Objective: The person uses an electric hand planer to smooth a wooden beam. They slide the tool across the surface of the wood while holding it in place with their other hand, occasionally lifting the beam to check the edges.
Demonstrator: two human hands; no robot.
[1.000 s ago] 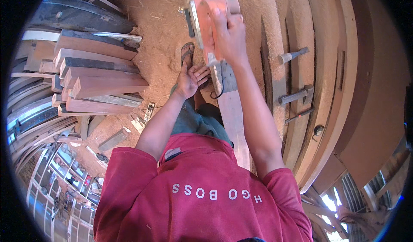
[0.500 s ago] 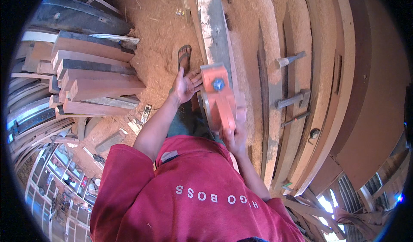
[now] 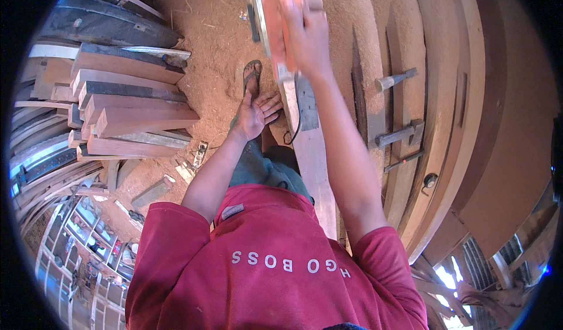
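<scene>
An orange-red electric planer point(image 3: 273, 28) sits on a long wooden beam point(image 3: 314, 160), toward its far part at the top of the view. My right hand point(image 3: 308, 45) is closed round the planer's handle, with the arm stretched forward along the beam. A black cord point(image 3: 298, 116) trails back from the planer over the beam's side. Left of the beam, my left hand point(image 3: 257, 117) hangs open, palm up and fingers apart, holding nothing. Its fingertips are close to the beam's edge; whether they touch it I cannot tell.
Sawn timber blocks point(image 3: 141, 122) are stacked at the left. Thick planks point(image 3: 404, 110) lie at the right, bearing a chisel point(image 3: 396, 80), a hammer point(image 3: 401, 135) and a thin rod point(image 3: 403, 161). A power strip point(image 3: 200, 153) lies on the sawdust-covered floor point(image 3: 205, 48).
My right hand has pushed the planer away from my body, forward along the beam. The beam's near part and the cord now show. My left hand has barely moved.
</scene>
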